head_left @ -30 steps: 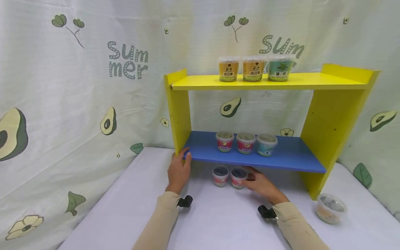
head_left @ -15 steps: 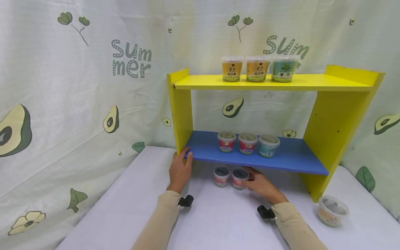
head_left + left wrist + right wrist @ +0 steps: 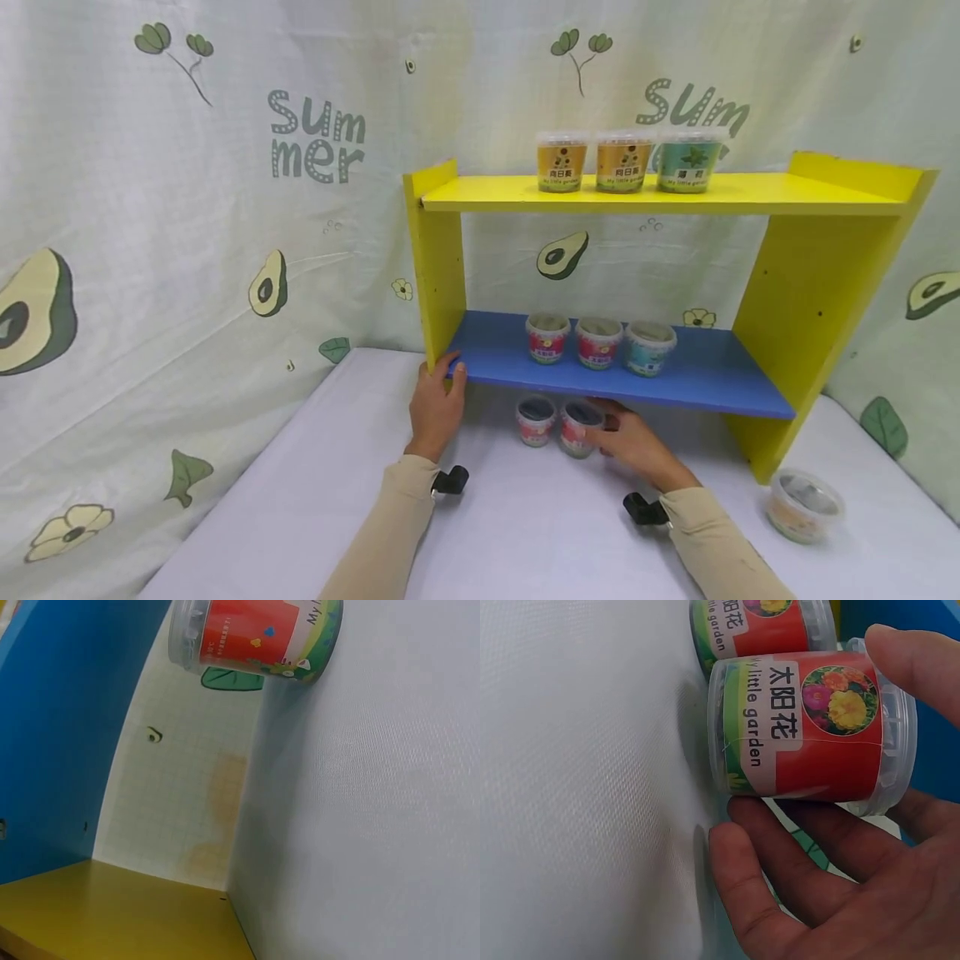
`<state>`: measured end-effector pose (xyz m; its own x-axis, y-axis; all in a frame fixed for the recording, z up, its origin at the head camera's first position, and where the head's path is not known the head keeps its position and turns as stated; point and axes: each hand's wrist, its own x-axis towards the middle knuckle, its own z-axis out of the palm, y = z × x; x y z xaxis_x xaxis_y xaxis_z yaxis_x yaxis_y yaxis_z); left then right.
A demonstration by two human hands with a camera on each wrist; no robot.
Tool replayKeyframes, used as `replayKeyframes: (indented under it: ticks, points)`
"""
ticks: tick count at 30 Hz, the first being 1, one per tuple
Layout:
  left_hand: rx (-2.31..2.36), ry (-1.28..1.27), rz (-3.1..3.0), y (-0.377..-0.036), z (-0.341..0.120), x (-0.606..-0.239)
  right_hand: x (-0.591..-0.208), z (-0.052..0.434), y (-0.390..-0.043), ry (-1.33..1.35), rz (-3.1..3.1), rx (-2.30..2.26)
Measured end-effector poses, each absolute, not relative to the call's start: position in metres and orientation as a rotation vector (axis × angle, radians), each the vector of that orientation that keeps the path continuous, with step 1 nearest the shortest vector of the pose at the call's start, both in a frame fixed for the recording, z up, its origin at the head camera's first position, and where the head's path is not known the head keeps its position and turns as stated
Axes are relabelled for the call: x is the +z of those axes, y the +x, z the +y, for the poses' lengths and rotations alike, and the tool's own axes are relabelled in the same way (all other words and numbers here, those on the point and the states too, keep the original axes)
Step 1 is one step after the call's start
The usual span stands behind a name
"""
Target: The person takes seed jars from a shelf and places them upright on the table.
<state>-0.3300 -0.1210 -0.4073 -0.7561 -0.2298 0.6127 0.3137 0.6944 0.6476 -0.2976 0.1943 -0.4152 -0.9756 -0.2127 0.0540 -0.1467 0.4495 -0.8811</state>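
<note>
My left hand (image 3: pixel 437 410) grips the lower left corner of the yellow and blue shelf (image 3: pixel 433 275), thumb near the blue board's front edge and fingers at the yellow side panel. That hand is outside the left wrist view. Under the blue board, my right hand (image 3: pixel 637 446) holds a small seed pot (image 3: pixel 810 727) with a clear lid and a red flower label. In the right wrist view its thumb lies at the lid rim and the fingers are curled on the opposite side. Beside it on the table stands a matching red-label pot (image 3: pixel 536 421).
Two red-label pots and a blue-label pot (image 3: pixel 649 348) stand on the blue board (image 3: pixel 712 367). On the yellow top board (image 3: pixel 480 190) are two orange pots and a green pot (image 3: pixel 685 164). Another pot (image 3: pixel 802 506) sits on the white table (image 3: pixel 525 533), right of the shelf.
The seed pot in my right hand has shifted slightly toward me, away from the matching pot. My left hand keeps its place on the shelf. The head view has shifted a little.
</note>
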Motion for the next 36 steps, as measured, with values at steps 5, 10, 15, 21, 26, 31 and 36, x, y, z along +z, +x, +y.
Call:
replayKeyframes:
  ticks: [5,10,15,21,26,31,36]
  points:
    - [-1.023,-0.069,-2.218,-0.330,-0.121,-0.404,-0.410,0.198,-0.294,-0.334,2.614,-1.625]
    - [-1.019,-0.076,-2.205,-0.331,-0.121,-0.406,-0.406,0.204,-0.287,-0.336,2.633,-1.625]
    - [-1.014,-0.068,-2.202,-0.328,-0.122,-0.405,-0.400,0.208,-0.276,-0.306,2.677,-1.538]
    - [-1.016,-0.074,-2.214,-0.325,-0.122,-0.406,-0.396,0.218,-0.259,-0.275,2.710,-1.491]
    - [-1.018,-0.067,-2.233,-0.323,-0.121,-0.411,-0.394,0.225,-0.247,-0.232,2.694,-1.496]
    - [-1.024,-0.078,-2.223,-0.325,-0.121,-0.411,-0.388,0.230,-0.238,-0.255,2.694,-1.489]
    - [-1.027,-0.084,-2.216,-0.326,-0.121,-0.407,-0.380,0.237,-0.230,-0.246,2.715,-1.463]
